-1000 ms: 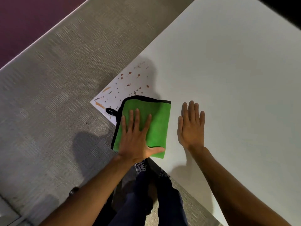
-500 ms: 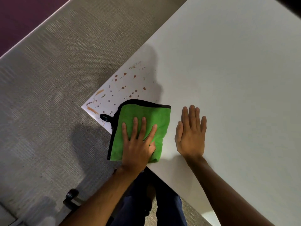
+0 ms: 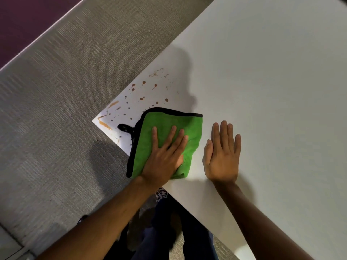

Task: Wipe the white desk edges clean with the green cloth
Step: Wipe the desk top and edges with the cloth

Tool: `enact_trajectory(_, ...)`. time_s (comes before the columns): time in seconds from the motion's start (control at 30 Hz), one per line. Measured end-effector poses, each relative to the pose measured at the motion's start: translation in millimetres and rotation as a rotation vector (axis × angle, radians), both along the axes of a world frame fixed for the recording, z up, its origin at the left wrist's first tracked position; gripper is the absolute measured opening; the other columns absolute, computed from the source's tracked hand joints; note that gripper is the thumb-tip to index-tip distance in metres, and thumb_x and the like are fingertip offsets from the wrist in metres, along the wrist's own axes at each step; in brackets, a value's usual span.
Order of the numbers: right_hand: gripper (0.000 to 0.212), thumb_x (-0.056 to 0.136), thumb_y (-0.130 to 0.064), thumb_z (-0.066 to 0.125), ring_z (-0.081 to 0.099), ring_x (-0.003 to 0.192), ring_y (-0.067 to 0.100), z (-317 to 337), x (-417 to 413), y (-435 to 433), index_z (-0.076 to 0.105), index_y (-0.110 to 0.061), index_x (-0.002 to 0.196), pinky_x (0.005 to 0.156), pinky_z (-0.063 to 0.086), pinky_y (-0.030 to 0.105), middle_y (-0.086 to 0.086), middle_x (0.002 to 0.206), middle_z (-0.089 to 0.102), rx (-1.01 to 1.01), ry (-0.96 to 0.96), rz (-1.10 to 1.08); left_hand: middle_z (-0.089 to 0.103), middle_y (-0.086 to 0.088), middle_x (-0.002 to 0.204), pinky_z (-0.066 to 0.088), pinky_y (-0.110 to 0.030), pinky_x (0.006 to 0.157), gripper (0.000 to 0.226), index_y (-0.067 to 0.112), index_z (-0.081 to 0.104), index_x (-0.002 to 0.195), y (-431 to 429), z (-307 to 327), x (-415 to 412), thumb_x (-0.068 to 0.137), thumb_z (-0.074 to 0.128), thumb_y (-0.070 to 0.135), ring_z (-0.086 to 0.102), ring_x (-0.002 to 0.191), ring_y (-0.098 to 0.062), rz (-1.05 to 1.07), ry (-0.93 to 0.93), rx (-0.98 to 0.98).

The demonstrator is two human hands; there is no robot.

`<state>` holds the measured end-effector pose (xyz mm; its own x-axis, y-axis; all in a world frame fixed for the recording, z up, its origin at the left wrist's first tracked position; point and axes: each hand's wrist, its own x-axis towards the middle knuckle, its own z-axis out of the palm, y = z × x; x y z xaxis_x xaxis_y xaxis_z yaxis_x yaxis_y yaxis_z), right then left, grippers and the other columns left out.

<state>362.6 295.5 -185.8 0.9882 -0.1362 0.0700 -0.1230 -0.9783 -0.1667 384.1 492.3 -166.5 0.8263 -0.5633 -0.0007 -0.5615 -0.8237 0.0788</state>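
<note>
The folded green cloth point(image 3: 167, 121), black-trimmed with a black loop point(image 3: 124, 127), lies at the near-left corner of the white desk point(image 3: 262, 81) and overhangs the near edge. My left hand point(image 3: 163, 156) presses flat on it, fingers spread, with the thumb tucked into the cloth's right fold. Just to the right, my right hand point(image 3: 221, 156) rests palm down on the bare desk, fingers together, holding nothing. Brown and orange splatter stains point(image 3: 142, 99) dot the corner beyond and left of the cloth.
Grey carpet point(image 3: 56, 109) lies left of and below the desk, with a purple strip point(image 3: 28, 15) at the top left. My legs in dark trousers point(image 3: 165, 231) stand under the near edge. A dark object point(image 3: 82, 218) sits on the floor by my left forearm.
My left hand has slid the cloth a little to the right along the near edge, uncovering more of the stained corner. Its thumb has tucked in. The right hand has stayed put.
</note>
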Motion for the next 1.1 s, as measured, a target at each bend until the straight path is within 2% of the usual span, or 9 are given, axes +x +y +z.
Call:
enact_trajectory(0.2,0.058,0.111,-0.034,0.017,0.015,0.163,0.028,0.8,-0.2,-1.5,0.024,-0.012,0.164,0.132,0.017,0.055,0.012,0.173,0.019,0.013,0.003,0.003,0.044,-0.012,0.15,0.025,-0.075,0.102,0.053,0.009,0.044,0.143,-29.9,-3.4,50.9,0.093,0.042,0.028,0.032,0.143,-0.035,-0.003,-0.035,-0.007)
enact_trajectory(0.43,0.058,0.111,-0.035,0.018,0.017,0.162,0.029,0.4,-0.5,-2.4,0.026,-0.011,0.164,0.131,0.02,0.055,0.013,0.173,0.021,0.004,-0.019,0.013,0.043,-0.013,0.151,0.021,-0.076,0.103,0.053,0.007,0.042,0.144,-45.5,-4.8,92.8,0.096,0.038,0.029,0.03,0.144,-0.035,0.015,-0.053,-0.021)
enact_trajectory(0.6,0.056,0.112,-0.032,0.024,0.018,0.162,0.03,-0.3,-1.6,-3.7,0.027,-0.009,0.163,0.129,0.024,0.057,0.014,0.172,0.023,-0.011,-0.042,0.028,0.035,-0.008,0.156,0.017,-0.075,0.105,0.062,0.012,0.035,0.149,-45.9,-0.4,129.9,0.096,0.026,0.043,0.024,0.147,-0.031,0.117,-0.004,0.014)
enact_trajectory(0.77,0.055,0.112,-0.03,0.027,0.019,0.161,0.03,-1.4,-2.3,-3.7,0.027,-0.009,0.163,0.129,0.024,0.057,0.015,0.172,0.023,-0.022,-0.046,0.03,0.036,-0.006,0.156,0.015,-0.077,0.105,0.058,0.014,0.037,0.148,-32.0,2.9,174.9,0.098,0.019,0.038,0.026,0.147,-0.029,0.294,0.03,0.024)
enact_trajectory(0.97,0.057,0.112,-0.034,0.017,0.019,0.162,0.029,-1.0,-0.5,-2.7,0.027,-0.011,0.163,0.129,0.023,0.056,0.012,0.173,0.022,-0.006,-0.028,0.014,0.038,-0.008,0.155,0.013,-0.08,0.103,0.062,0.013,0.04,0.146,-18.1,7.1,203.5,0.095,0.015,0.037,0.026,0.147,-0.029,0.493,0.059,0.042)
enact_trajectory(1.1,0.057,0.111,-0.034,0.018,0.02,0.161,0.03,-3.2,-1.1,-4.5,0.027,-0.011,0.163,0.129,0.023,0.057,0.013,0.173,0.022,-0.003,-0.029,0.017,0.031,-0.009,0.158,0.01,-0.08,0.104,0.063,0.013,0.035,0.149,-12.0,7.7,213.7,0.094,0.016,0.037,0.02,0.149,-0.029,0.588,0.094,0.031)
